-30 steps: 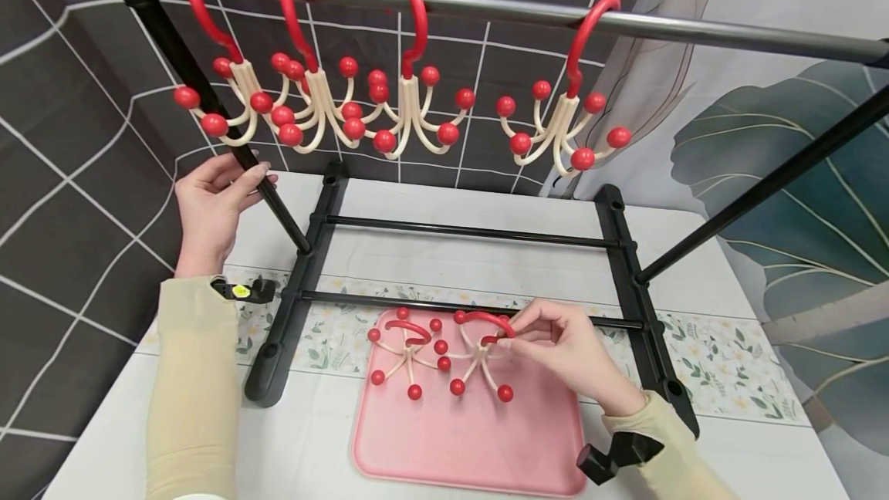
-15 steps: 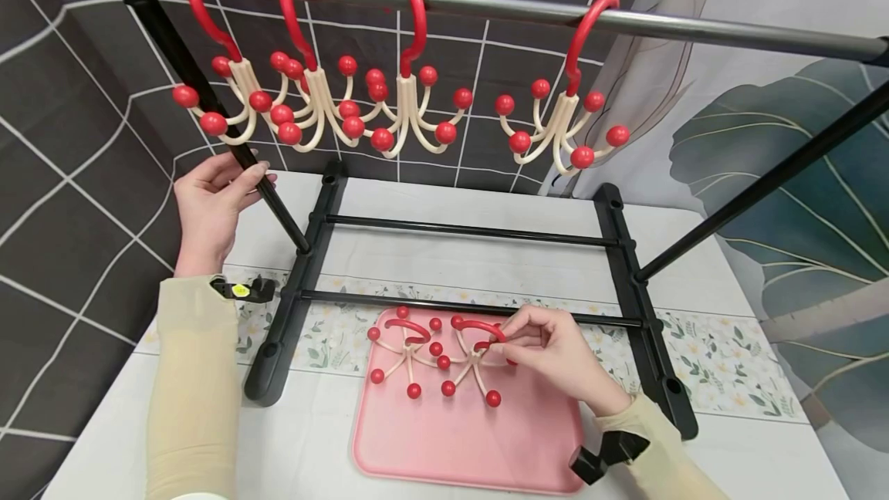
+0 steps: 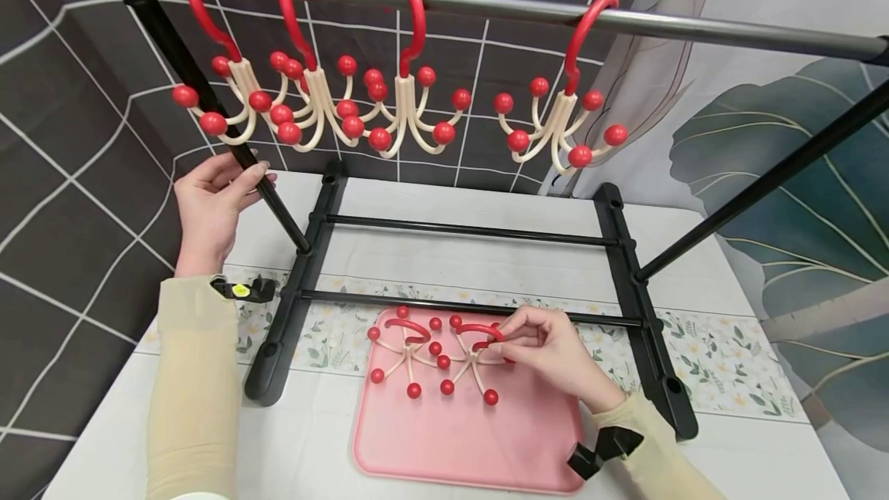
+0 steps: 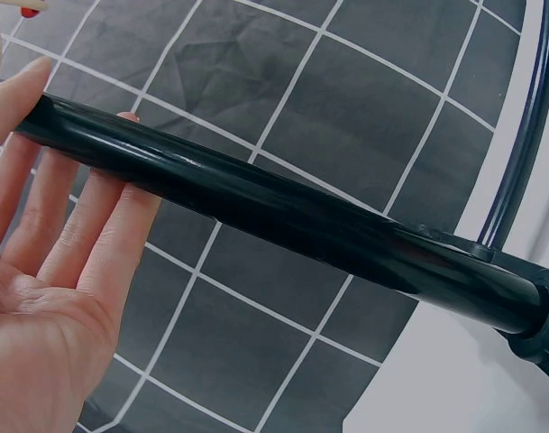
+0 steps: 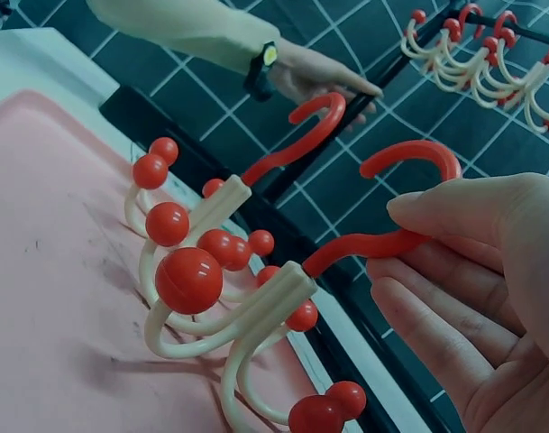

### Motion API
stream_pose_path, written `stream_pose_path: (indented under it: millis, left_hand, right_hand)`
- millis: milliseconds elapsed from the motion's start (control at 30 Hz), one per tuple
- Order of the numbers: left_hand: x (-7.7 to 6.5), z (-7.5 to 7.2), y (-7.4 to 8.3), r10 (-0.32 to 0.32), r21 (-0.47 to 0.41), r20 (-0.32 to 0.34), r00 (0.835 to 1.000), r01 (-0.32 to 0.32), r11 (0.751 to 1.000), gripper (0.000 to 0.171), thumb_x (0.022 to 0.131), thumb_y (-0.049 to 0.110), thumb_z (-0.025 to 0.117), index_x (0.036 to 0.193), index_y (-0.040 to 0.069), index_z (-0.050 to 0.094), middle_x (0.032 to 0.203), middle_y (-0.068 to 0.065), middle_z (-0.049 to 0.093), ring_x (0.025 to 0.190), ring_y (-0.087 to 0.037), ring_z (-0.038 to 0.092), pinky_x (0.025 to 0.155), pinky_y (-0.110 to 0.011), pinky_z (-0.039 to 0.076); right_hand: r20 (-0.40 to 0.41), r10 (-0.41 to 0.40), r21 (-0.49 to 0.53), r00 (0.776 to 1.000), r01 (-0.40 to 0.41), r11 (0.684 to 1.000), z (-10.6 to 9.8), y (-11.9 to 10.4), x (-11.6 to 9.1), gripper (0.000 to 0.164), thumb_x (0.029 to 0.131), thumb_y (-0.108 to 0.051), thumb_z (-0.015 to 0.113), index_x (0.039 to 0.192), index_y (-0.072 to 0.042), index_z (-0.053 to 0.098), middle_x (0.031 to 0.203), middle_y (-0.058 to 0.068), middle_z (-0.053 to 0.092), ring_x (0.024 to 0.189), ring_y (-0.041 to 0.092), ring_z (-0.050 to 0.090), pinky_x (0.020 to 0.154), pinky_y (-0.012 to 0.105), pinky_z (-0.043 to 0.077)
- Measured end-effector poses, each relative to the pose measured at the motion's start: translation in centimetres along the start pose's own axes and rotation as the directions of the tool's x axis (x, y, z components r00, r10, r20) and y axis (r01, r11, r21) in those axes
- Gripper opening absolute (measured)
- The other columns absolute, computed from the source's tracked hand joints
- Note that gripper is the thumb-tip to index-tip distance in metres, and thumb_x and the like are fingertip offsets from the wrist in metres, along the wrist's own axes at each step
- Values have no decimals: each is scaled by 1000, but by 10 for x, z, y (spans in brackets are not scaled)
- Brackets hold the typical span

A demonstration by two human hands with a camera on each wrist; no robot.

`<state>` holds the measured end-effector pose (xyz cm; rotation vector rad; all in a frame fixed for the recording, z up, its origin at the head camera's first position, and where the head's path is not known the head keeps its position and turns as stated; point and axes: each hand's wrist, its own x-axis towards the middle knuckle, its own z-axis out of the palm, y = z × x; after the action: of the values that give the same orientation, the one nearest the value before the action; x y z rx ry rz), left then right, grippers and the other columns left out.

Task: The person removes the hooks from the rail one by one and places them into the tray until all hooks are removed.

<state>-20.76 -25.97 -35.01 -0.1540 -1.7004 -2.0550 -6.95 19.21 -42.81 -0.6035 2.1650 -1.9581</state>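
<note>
1. Head view: my right hand pinches the red hook of the right hanger, at the far part of the pink tray, just beside the left hanger.
2. My left hand grips the left post.
3. Four hangers hang already on the rail above; so, I judge, the step is picking up another one.
4. Next move calls for lifting it without catching its neighbour; whether these two touch, I cannot tell.

Dark grey wall with white grid lines; at right, pale curtain with blue-green leaves; white tabletop, floral band.
</note>
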Motion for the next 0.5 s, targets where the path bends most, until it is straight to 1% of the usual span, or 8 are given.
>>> stream_pose_path:
  millis: [200, 300, 500]
  left_hand:
    - [1, 0, -1, 6, 2, 0, 1000, -6, 1000, 32, 84, -2, 82, 114, -7, 73, 94, -11, 74, 80, -17, 76, 76, -26, 59]
    - [1, 0, -1, 3, -3, 0, 1000, -3, 1000, 31, 84, -2, 82, 114, -7, 73, 94, -12, 74, 80, -18, 76, 76, -27, 59]
    - [0, 0, -1, 6, -16, 2, 1000, -6, 1000, 30, 84, -4, 81, 113, -7, 73, 94, -12, 74, 80, -18, 76, 75, -27, 59]
  right_hand:
    - [-3, -10, -13, 1000, 10, 1000, -1, 2, 0, 18, 83, 14, 77, 96, 5, 69, 96, 25, 70, 86, 23, 75, 70, 39, 62]
    - [-6, 0, -18, 1000, 0, 1000, -1, 2, 0, 20, 83, 13, 77, 99, 5, 70, 97, 22, 71, 87, 23, 75, 73, 38, 62]
    - [-24, 48, -5, 999, -48, 999, -1, -1, 0, 25, 82, 12, 78, 105, 6, 70, 103, 16, 73, 93, 23, 74, 82, 39, 60]
